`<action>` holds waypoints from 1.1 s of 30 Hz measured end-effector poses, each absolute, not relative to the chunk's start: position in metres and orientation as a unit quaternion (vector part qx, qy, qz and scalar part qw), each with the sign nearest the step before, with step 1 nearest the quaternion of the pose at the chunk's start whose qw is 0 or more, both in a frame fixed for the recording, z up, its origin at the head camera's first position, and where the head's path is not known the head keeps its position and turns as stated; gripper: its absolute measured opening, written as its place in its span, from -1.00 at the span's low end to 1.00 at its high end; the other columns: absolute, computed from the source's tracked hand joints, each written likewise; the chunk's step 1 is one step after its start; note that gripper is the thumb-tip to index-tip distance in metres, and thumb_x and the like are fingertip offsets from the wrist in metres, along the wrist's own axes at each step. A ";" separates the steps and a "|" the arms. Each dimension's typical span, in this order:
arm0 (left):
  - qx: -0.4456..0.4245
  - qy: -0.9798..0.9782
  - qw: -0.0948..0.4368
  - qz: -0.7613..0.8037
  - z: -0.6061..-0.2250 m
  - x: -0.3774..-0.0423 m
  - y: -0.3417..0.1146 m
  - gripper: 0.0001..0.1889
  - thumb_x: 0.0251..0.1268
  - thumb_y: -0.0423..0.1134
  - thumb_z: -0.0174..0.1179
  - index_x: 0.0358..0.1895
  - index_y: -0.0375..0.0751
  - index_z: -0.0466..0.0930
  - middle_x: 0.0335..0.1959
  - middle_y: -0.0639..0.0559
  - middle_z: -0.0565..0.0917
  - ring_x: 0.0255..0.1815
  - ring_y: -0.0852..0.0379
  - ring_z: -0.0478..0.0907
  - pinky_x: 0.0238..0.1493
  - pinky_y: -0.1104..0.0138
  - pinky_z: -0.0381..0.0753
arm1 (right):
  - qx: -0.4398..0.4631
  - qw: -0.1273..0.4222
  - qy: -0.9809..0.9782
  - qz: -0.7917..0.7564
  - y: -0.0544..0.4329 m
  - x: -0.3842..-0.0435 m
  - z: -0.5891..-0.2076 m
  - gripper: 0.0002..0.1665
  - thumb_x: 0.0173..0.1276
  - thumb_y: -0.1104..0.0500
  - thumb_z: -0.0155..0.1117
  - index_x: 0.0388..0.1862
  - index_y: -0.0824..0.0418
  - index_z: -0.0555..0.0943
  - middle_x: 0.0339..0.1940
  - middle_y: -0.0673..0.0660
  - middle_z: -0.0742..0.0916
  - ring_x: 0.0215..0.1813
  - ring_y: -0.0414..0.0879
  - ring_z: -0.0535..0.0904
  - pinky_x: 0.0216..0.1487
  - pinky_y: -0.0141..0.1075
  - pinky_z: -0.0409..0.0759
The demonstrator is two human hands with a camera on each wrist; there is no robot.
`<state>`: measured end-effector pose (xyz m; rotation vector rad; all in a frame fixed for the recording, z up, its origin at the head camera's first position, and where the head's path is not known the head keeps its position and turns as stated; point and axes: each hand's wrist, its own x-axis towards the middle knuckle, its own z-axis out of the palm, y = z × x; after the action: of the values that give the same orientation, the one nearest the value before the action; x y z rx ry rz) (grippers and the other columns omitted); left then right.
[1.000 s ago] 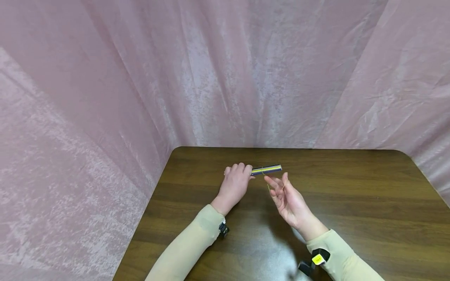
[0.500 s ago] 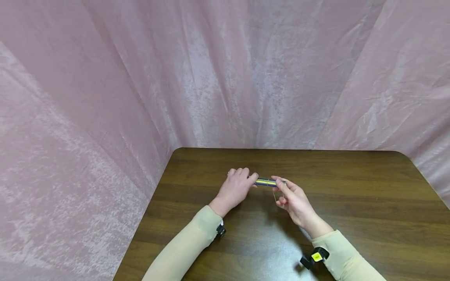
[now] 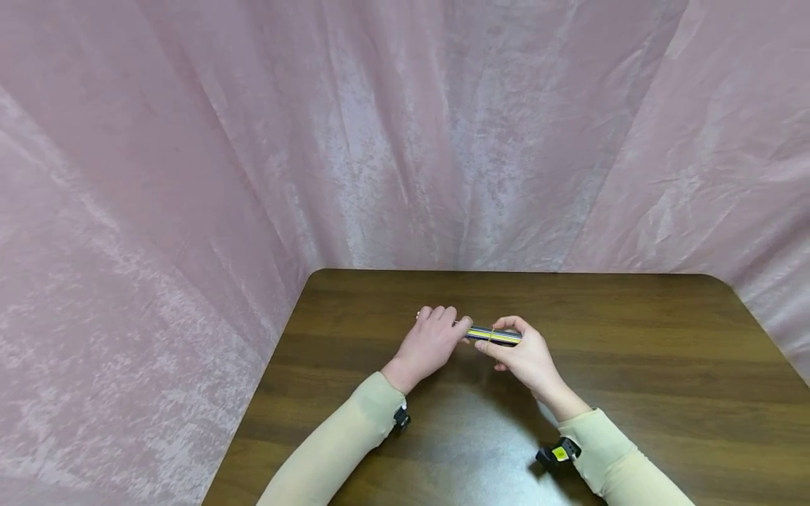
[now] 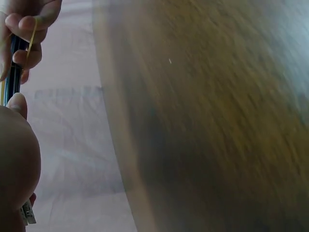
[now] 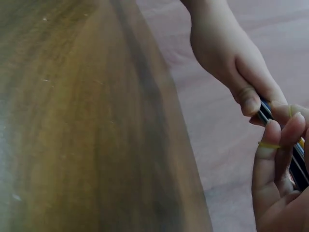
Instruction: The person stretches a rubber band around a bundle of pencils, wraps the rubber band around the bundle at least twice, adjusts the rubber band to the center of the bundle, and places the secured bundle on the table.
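The fingers of my left hand (image 3: 427,351) grip one end of a slim striped bundle (image 3: 508,339), probably pens or pencils, which I hold up above the counter (image 3: 633,365). It runs from under those fingers across to my right hand (image 3: 526,358); a pale tip pokes out past the left fingers on the other side. My right fingers are curled, with a thin yellow rubber band (image 4: 32,37) hooked over them and stretched. The right thumb and forefinger lie on either side of the bundle, just where the band crosses it; how firmly they press, I cannot tell.

I judge this step to be working the band round the bundle, though whether on or off is unclear. The next move seems to call for steady left fingers and an even stretch from the right ones, so the loop clears the end without slipping.
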<state>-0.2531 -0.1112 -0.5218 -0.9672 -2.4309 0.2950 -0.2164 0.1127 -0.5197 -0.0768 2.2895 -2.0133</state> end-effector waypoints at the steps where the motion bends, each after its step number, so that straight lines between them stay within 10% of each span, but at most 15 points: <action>1: -0.353 -0.895 0.252 0.104 -0.523 -0.254 -0.111 -0.64 0.58 0.19 0.15 0.13 0.02 0.54 -0.19 0.02 0.56 -0.19 0.02 0.56 -0.12 0.18 0.45 | -0.023 0.045 0.748 -0.662 0.113 -0.217 -0.519 -0.25 0.20 0.14 0.73 0.21 0.32 0.47 -0.01 0.30 0.70 -0.29 0.11 0.73 -0.35 -0.20 0.75; 9: -0.311 -0.921 0.230 0.050 -0.530 -0.255 -0.109 -0.64 0.52 0.17 0.21 0.02 -0.03 0.52 -0.25 0.08 0.53 -0.22 0.05 0.55 -0.17 0.20 0.42 | -0.028 0.049 0.702 -0.710 0.111 -0.218 -0.524 -0.34 0.33 0.33 0.58 0.14 0.31 0.28 -0.21 0.15 0.74 -0.47 -0.17 0.65 -0.34 -0.30 0.71; 17: -0.241 -0.946 0.215 0.012 -0.526 -0.255 -0.107 -0.66 0.52 0.12 0.23 -0.01 -0.06 0.53 -0.30 0.04 0.59 -0.29 0.02 0.58 -0.29 0.20 0.36 | -0.086 0.007 0.763 -0.640 0.096 -0.211 -0.529 -0.81 0.70 0.25 0.11 -0.02 0.39 0.59 -0.35 0.13 0.82 -0.33 -0.07 0.70 -0.19 -0.35 0.65; 24: -0.206 -0.965 0.162 0.005 -0.526 -0.255 -0.108 -0.67 0.58 0.10 0.20 0.00 -0.09 0.52 -0.28 0.00 0.63 -0.25 -0.03 0.62 -0.24 0.15 0.41 | -0.258 -0.132 0.880 -0.377 0.091 -0.199 -0.531 -0.73 0.36 0.22 0.43 -0.42 -0.02 0.52 -0.57 -0.23 0.51 -0.44 -0.26 0.44 -0.37 -0.34 0.43; 33: -0.180 -0.977 0.114 -0.033 -0.522 -0.256 -0.107 -0.69 0.58 0.07 0.20 -0.01 -0.10 0.50 -0.35 0.00 0.61 -0.32 -0.04 0.63 -0.31 0.14 0.44 | -0.440 -0.227 0.834 -0.245 0.109 -0.199 -0.517 -0.64 0.22 0.18 0.37 -0.54 -0.01 0.33 -0.53 -0.21 0.34 -0.38 -0.23 0.32 -0.22 -0.33 0.37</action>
<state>-0.2557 -0.1072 -0.5217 -0.5273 -2.8641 -0.0972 -0.1993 0.1094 -0.5171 -1.6248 3.0820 -0.9047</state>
